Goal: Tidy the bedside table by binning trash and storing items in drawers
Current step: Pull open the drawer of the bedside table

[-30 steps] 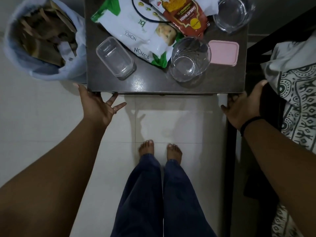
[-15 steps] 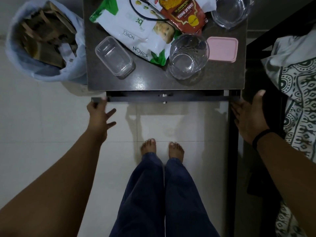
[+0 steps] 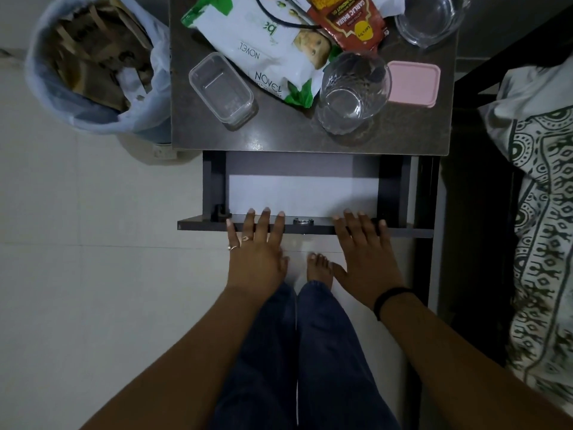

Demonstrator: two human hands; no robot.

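1. Pale tiled floor [image 3: 93, 243] fills the left of my head view. I look straight down on a dark bedside table [image 3: 279, 135], with a patterned bedsheet [image 3: 542, 212] at the right edge.
2. A second ago the table front was closed, and half a second ago only a sliver showed. Now the drawer [image 3: 304, 193] is pulled well out under the tabletop, and the part of its white base I can see holds nothing.
3. My left hand [image 3: 257, 246], which wears rings, lies flat on the drawer front [image 3: 201, 226]. Its fingers are straight, with the tips just over the inner edge, and it grips nothing.
4. My right hand [image 3: 362, 249], with a black wristband [image 3: 390, 297], rests the same way, flat and holding nothing. It lies across a small metal fitting [image 3: 302, 220] from the left.
5. I judge the opening step about done. Storage is ready, but nothing from the top has been stored or binned.
6. On the tabletop a clear rectangular container [image 3: 220, 88] sits front left. A glass tumbler [image 3: 353, 91] stands just beside a pink lidded box [image 3: 414, 83], and a clear glass bowl [image 3: 429, 17] sits at the far right corner.
7. A white-and-green snack bag [image 3: 263, 41] lies at the back, and a red packet [image 3: 347, 23] overlaps it.
8. The bin [image 3: 102, 119], lined with a pale bag, stands just beside the table's left edge and holds brown paper scraps.
9. The snack bag reads "NOVEL" twice, upside down to me, plus a partial green "be". The red packet reads "GARLIC BHUJIA". The writing on its yellow disc is too small to read.
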